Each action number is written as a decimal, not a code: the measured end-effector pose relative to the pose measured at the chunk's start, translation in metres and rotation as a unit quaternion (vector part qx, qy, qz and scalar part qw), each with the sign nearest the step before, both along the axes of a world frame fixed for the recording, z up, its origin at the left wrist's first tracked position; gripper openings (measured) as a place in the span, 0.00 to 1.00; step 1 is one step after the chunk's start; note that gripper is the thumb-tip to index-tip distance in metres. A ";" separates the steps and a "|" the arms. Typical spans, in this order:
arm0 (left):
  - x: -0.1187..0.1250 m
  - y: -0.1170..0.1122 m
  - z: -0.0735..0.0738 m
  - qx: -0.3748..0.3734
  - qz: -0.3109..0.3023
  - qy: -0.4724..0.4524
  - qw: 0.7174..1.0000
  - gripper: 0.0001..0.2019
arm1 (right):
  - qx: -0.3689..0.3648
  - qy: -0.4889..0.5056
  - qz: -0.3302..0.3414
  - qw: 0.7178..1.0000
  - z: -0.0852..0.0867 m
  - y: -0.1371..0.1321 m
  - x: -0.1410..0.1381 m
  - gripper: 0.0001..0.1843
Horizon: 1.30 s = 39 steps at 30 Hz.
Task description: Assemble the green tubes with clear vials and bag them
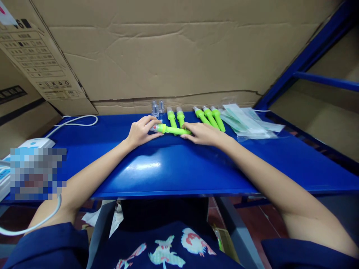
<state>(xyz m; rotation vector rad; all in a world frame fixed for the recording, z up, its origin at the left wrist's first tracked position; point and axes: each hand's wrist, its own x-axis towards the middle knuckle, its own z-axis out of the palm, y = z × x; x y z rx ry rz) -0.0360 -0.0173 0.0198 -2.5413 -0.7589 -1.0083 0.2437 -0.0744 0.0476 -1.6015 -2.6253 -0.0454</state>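
Held level between my two hands is a lime-green plastic stick with a clear cap [175,130], something red showing inside its cap end. My left hand [139,131] is closed around the cap end. The fingers of my right hand [202,133] pinch the far end of the handle. Just behind stand two clear plastic caps [155,110]. Beside them, two similar green sticks [172,118] lie side by side, their handles partly hidden by the held one and my right hand. Three more green sticks [209,116] lie slanted beyond my right hand.
Clear packets with pale green-white sheets [246,121] lie at the back right of the blue table [174,168]. A white power strip [42,143] and its cable [94,118] are at the left. Cardboard [168,56] walls the back; a blue metal frame [322,80] rises right.
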 end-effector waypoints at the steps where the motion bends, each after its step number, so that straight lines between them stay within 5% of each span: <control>1: 0.000 0.000 0.000 -0.001 0.005 0.001 1.000 0.26 | 0.002 0.004 -0.001 1.000 0.000 0.000 0.000 0.18; 12: 0.001 0.000 -0.002 -0.024 -0.016 0.016 0.999 0.25 | -0.007 -0.010 0.003 1.000 -0.003 0.006 0.006 0.16; 22: 0.001 0.008 -0.012 -0.061 -0.088 -0.036 0.994 0.35 | -0.011 -0.013 -0.006 1.000 -0.003 0.007 0.008 0.16; 27: 0.001 0.002 -0.005 -0.038 -0.054 0.043 0.997 0.23 | -0.010 -0.016 -0.014 1.000 -0.002 0.007 0.009 0.16; 32: 0.001 0.003 -0.007 -0.048 -0.077 0.006 0.996 0.31 | -0.011 0.002 -0.007 1.000 -0.004 0.007 0.010 0.16; 39: 0.002 0.003 -0.008 -0.047 -0.084 -0.001 0.995 0.26 | -0.009 0.014 -0.005 1.000 -0.005 0.008 0.011 0.16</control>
